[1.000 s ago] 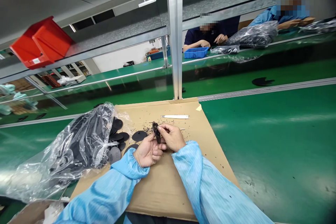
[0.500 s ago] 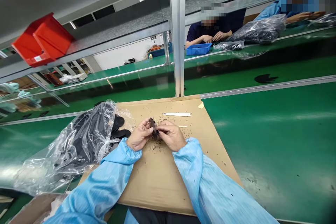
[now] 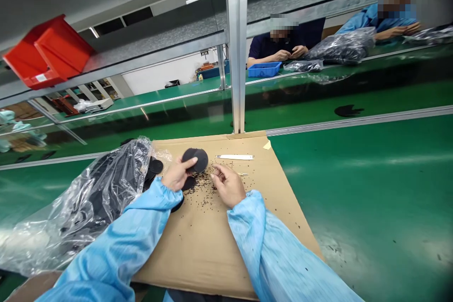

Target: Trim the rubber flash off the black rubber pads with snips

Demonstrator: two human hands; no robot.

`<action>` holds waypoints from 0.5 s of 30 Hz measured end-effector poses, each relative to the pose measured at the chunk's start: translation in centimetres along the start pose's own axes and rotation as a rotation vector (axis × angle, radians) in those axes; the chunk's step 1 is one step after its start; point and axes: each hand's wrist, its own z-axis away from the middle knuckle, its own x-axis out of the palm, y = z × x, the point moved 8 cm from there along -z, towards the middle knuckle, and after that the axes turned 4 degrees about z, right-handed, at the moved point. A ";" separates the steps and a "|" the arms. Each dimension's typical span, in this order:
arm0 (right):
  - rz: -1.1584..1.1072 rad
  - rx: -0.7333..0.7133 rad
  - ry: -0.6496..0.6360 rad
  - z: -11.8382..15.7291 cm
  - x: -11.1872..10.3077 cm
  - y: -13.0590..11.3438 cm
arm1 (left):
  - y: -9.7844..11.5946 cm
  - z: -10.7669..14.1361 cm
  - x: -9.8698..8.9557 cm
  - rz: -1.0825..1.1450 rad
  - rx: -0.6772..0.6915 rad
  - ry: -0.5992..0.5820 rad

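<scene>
My left hand [image 3: 176, 174] is closed on a flat black two-lobed piece [image 3: 200, 160], thumb across its face. The piece looks like two joined or overlapping discs; I cannot tell which. To its right, my right hand [image 3: 228, 184] is apart from it, thumb and forefinger slightly parted, with nothing visible between them. Another black disc [image 3: 188, 183] lies under the left hand, and a further dark disc [image 3: 177, 205] shows beside the left sleeve. Small black crumbs [image 3: 205, 191] are scattered over the cardboard [image 3: 212, 250] below both hands.
A clear plastic bag [image 3: 95, 193] of black pieces lies on the left. A white knife-like tool [image 3: 235, 157] and a thin pale tool [image 3: 243, 174] lie beyond my right hand. A metal post [image 3: 238, 56] rises behind the cardboard. Two people sit across, near a blue tray [image 3: 264, 70].
The black piece has turned from edge-on to face-on in my left hand. My right hand has come away from it. Discs now show under and beside my left hand.
</scene>
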 end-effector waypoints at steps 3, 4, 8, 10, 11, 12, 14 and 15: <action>0.079 0.020 -0.015 0.1 0.3 0.6 | 5.2 -4.2 -2.2 -0.369 0.242 0.266; 0.102 0.010 -0.026 0.2 0.4 0.5 | 6.7 -5.6 -2.5 -0.420 0.290 0.315; 0.203 -0.036 -0.061 0.8 0.7 -0.4 | 11.3 -9.4 -0.6 -1.009 0.538 0.480; 0.265 -0.079 -0.070 1.2 1.0 -1.0 | 10.4 -11.2 1.7 -1.208 0.531 0.432; 0.301 -0.112 -0.081 1.5 1.3 -1.4 | 9.4 -12.1 3.1 -1.246 0.508 0.376; 0.339 -0.146 -0.096 1.7 1.6 -1.8 | 8.3 -12.9 4.5 -1.259 0.489 0.313; 0.421 -0.203 -0.137 2.1 2.4 -2.3 | 6.0 -14.5 7.5 -1.247 0.467 0.197; 0.465 -0.221 -0.160 2.3 2.8 -2.4 | 5.0 -15.3 8.9 -1.236 0.459 0.156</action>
